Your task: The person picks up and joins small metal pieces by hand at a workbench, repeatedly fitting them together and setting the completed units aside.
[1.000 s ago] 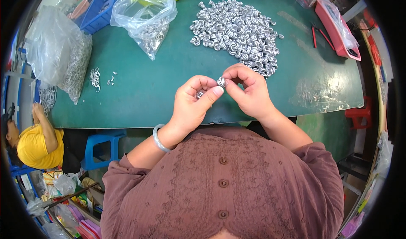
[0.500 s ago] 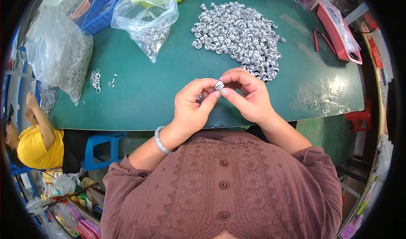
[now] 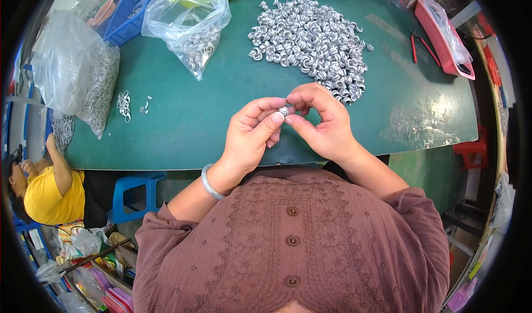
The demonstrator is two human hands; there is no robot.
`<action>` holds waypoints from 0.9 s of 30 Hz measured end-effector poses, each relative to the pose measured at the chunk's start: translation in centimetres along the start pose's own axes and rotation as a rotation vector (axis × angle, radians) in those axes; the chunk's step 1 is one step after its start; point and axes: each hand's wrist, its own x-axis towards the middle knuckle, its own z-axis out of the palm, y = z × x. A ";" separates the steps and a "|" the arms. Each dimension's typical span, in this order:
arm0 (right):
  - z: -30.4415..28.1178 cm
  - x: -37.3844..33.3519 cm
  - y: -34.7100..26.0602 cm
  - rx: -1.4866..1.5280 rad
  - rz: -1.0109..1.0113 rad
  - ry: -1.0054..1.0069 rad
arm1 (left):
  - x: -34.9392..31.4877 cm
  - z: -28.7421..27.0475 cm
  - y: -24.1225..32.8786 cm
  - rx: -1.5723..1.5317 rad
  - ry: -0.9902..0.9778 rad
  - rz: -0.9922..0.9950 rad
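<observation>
A small silver ring-like metal piece (image 3: 284,111) with dark engraving is held between both hands above the near part of the table. My left hand (image 3: 244,135) pinches it with thumb and fingers. From the other side, my right hand (image 3: 327,121) has its thumb and fingertips closed on the same piece. Fingers hide most of its shape, and what else lies in the left palm does not show. Just beyond my hands spreads a large pile of similar silver pieces (image 3: 310,38); its near end almost reaches the right hand's knuckles.
On the green table (image 3: 183,130) are a clear bag of rings (image 3: 197,49), a bigger bag (image 3: 98,91), loose rings (image 3: 124,105), red-handled pliers (image 3: 414,49) and a pink tray (image 3: 434,33). A blue bin (image 3: 124,27) stands far left. A person in yellow (image 3: 50,196) sits left.
The piece between my hands has turned, so its engraved oval face no longer shows. My left fingers have shifted, and a second dark piece seen in that hand is now hidden.
</observation>
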 end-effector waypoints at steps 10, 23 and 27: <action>-1.1 0.3 -0.4 -0.157 -0.029 0.018 | 0.2 -0.7 -0.6 -0.253 -0.074 -0.018; -3.0 0.5 0.9 -0.820 -0.157 -0.269 | -0.3 -1.3 0.5 -0.366 0.080 -0.277; -3.0 0.5 0.8 -0.820 -0.161 -0.265 | 0.1 -1.3 0.1 -0.276 0.027 -0.308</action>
